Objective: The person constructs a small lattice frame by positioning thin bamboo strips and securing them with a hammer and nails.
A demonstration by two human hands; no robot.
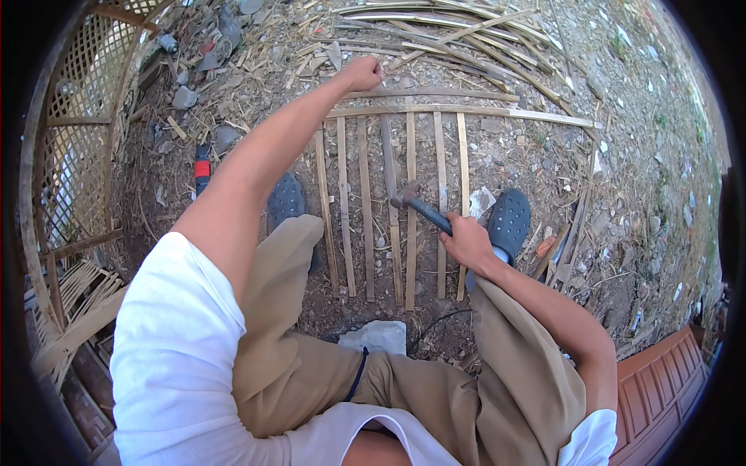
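My right hand (468, 242) is wrapped around the handle of a hammer (429, 213); its head hangs over the middle slats. Several narrow wooden slats (367, 210) lie side by side on the ground between my feet, pointing away from me. Across their far ends runs a long wooden strip (466, 110), sticking out well past them on the right. Just beyond it lies another thin strip (435, 92). My left arm is stretched far forward, and my left hand (362, 74) is closed close to that strip's left end. Whatever its fingers pinch is hidden.
A pile of long wooden strips (482, 35) lies at the far side. Lattice panels (85, 85) stand at left. A red and black object (202, 168) is beside my left shoe (287, 198). Stones and debris cover the ground. A brown panelled piece (660, 392) is at lower right.
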